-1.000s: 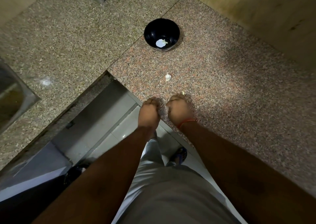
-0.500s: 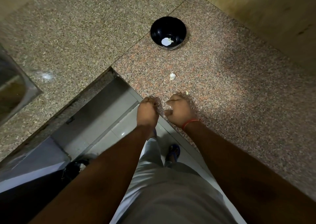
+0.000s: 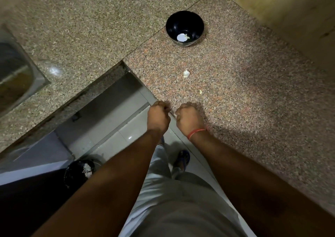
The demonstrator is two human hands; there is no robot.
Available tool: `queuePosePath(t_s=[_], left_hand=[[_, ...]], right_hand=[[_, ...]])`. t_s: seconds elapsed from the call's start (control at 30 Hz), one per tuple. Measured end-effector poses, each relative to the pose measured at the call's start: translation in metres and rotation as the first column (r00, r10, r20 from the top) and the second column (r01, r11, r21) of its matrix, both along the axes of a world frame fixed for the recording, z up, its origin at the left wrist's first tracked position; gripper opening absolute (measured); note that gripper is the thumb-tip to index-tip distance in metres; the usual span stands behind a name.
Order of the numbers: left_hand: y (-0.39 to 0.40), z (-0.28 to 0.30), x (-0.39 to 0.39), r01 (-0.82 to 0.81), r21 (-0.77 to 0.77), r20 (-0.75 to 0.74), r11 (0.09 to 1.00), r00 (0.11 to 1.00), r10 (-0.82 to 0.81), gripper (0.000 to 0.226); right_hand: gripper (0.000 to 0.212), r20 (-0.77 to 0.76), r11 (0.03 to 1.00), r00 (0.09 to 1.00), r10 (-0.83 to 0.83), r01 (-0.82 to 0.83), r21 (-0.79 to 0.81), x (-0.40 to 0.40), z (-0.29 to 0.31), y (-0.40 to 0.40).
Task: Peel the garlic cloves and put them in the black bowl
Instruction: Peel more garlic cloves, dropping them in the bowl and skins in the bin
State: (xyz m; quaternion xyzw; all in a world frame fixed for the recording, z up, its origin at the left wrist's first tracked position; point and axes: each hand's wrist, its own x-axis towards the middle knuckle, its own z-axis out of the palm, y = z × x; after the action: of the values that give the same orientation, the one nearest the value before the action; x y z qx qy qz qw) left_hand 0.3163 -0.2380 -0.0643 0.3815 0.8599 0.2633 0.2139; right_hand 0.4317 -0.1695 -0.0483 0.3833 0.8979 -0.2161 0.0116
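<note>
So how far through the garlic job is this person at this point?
Early to midway. Done: the black bowl holds a pale piece or two at its bottom, apparently peeled garlic. In hand: the left hand and right hand are curled close together at the counter edge, seemingly working something small, hidden by the fingers. Left: an unpeeled clove and a small scrap lie on the counter.

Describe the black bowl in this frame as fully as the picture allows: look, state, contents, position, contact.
The black bowl is round, deep and glossy, dark inside and out, and stands upright on the reddish granite counter, close to the seam with the greyer slab. In its bottom lie a pale round patch, perhaps glare, and a small peeled garlic clove. Neither hand touches it; both are well short of it, at the counter's near edge.
</note>
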Motion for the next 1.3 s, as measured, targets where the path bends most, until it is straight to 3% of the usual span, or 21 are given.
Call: queuePosePath(t_s=[0.13,0.27,0.4,0.5,0.63,0.93,1.1,1.3], left_hand=[[-0.031,-0.008,0.000,-0.232,0.023,0.183,0.972,0.957,0.224,0.025],[-0.063,-0.015,-0.009,-0.355,0.042,0.340,0.934,0.884,0.321,0.026],[-0.084,-0.019,-0.023,-0.476,0.050,0.550,0.878,0.747,0.373,0.023],[-0.105,-0.011,-0.037,-0.553,0.065,0.683,0.831,0.632,0.367,0.011],[-0.162,-0.011,-0.073,-0.637,0.067,0.785,0.768,0.508,0.354,0.010],[-0.339,-0.047,-0.167,-0.827,-0.032,0.886,0.561,0.236,0.399,0.008],[-0.423,-0.095,-0.204,-0.934,-0.114,0.882,0.337,0.061,0.467,0.007],[-0.507,-0.200,-0.238,-0.978,-0.199,0.870,0.062,-0.147,0.470,0.009]], right_hand=[[0.026,-0.171,0.990,0.977,-0.126,0.112,-0.089,-0.002,-0.011,-0.019],[0.020,-0.346,0.933,0.868,-0.355,0.304,-0.195,-0.004,-0.014,-0.023],[0.013,-0.270,0.814,0.808,-0.524,0.381,-0.439,-0.021,-0.009,-0.045],[0.018,-0.199,0.626,0.752,-0.629,0.336,-0.704,-0.046,-0.006,-0.079],[0.021,-0.146,0.440,0.703,-0.697,0.258,-0.860,-0.089,-0.009,-0.134],[0.025,-0.061,0.323,0.852,-0.520,0.130,-0.937,-0.216,-0.041,-0.268],[0.025,-0.012,0.274,0.924,-0.382,0.101,-0.956,-0.280,-0.091,-0.339],[0.026,-0.008,0.280,0.989,-0.146,0.033,-0.959,-0.354,-0.201,-0.414]])
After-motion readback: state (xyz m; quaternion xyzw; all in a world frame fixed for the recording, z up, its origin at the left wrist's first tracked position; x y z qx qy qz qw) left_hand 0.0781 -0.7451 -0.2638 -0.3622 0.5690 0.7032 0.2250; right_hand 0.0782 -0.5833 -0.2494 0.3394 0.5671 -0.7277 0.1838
